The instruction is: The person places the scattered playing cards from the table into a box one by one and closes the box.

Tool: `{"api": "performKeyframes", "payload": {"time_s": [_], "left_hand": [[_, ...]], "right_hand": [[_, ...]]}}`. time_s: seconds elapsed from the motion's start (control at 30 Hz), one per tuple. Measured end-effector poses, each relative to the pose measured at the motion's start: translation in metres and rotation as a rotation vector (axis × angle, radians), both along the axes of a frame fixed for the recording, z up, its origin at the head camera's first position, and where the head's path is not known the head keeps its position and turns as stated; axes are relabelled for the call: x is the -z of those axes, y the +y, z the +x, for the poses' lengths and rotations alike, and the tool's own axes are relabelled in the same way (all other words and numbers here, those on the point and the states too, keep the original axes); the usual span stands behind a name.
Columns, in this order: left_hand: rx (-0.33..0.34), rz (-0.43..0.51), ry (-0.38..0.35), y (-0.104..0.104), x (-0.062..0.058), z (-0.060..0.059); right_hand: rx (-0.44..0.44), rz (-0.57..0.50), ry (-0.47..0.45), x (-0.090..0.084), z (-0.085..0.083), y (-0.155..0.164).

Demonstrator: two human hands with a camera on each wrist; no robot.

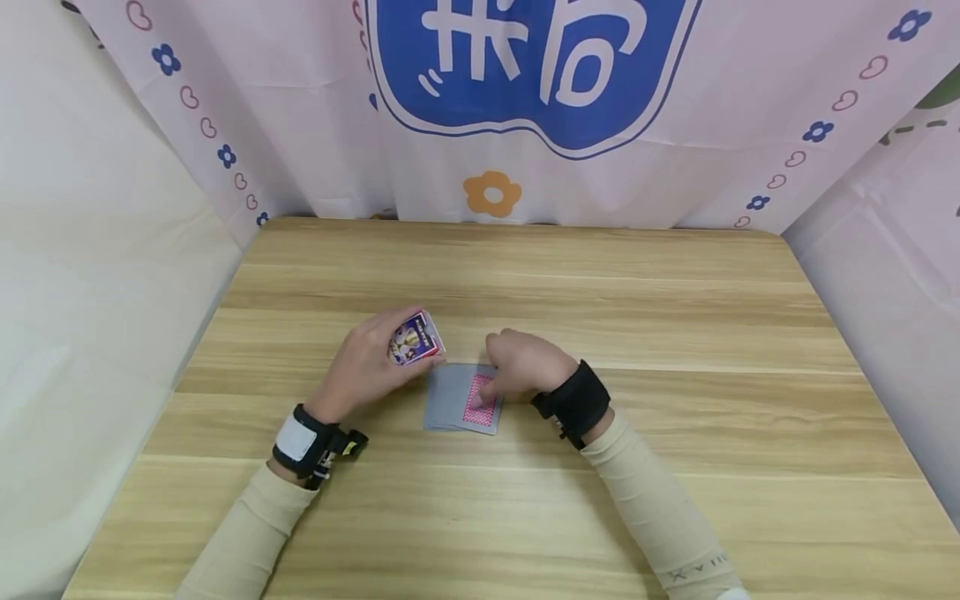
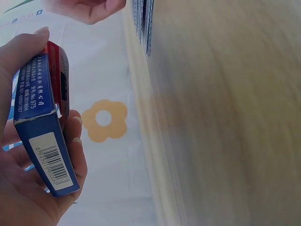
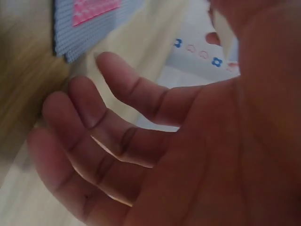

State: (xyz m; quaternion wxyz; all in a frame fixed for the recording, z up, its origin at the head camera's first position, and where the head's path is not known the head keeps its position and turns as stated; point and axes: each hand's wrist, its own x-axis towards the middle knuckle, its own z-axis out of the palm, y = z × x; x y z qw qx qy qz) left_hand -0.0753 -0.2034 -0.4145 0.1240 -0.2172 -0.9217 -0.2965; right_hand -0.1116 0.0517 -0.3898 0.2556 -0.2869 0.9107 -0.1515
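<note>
Cards (image 1: pixel 446 398) nearer right hand (image 1: pixel 531 367)

Head: cards lie on the counter (image 1: pixel 637 517), just left of and partly under the right hand, each card's long axis front to back. Left hand (image 1: pixel 367 360) grips the card box (image 1: pixel 412 338).

Left wrist: I read "No.975" on the box; barcode (image 2: pixel 51 161) digits uncertain.

Right wrist: fingers (image 3: pixel 141 94) relaxed, gripping nothing I can see.

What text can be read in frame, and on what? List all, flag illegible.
"No.975": blue side of the card box; the rest of its small print is too blurred to quote reliably.
Barcode label: digits too blurred.
Box front, head view: lettering too small.
Blue emblem: large white characters, cut off at top.
Right sleeve: dark letter-like marks, unclear.
</note>
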Motion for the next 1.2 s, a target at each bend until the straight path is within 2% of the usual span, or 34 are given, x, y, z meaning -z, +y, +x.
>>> {"api": "performKeyframes", "payload": {"time_s": [0.13, 0.23, 0.5, 0.6, 0.77, 1.0, 1.2], "left_hand": [[-0.003, -0.002, -0.010, 0.000, 0.001, 0.000], [-0.004, -0.001, -0.015, 0.000, 0.001, 0.000], [0.007, -0.014, -0.004, 0.000, 0.000, 0.000], [0.008, -0.018, -0.006, 0.000, -0.001, 0.000], [0.009, -0.022, -0.012, 0.000, -0.001, 0.000], [0.007, -0.026, -0.045, 0.001, -0.001, 0.001], [0.000, -0.027, -0.055, 0.001, 0.000, 0.001]], "right_hand": [[0.008, 0.076, 0.038, 0.005, 0.005, -0.004], [0.013, 0.087, 0.043, 0.007, 0.005, -0.006], [0.025, -0.006, -0.002, 0.009, -0.005, -0.003], [0.042, 0.004, -0.012, 0.010, -0.006, -0.003], [0.016, 0.022, -0.023, 0.012, -0.007, -0.004], [0.008, -0.102, -0.116, 0.011, -0.012, 0.006], [-0.016, -0.124, -0.121, 0.009, -0.017, 0.013]]}}
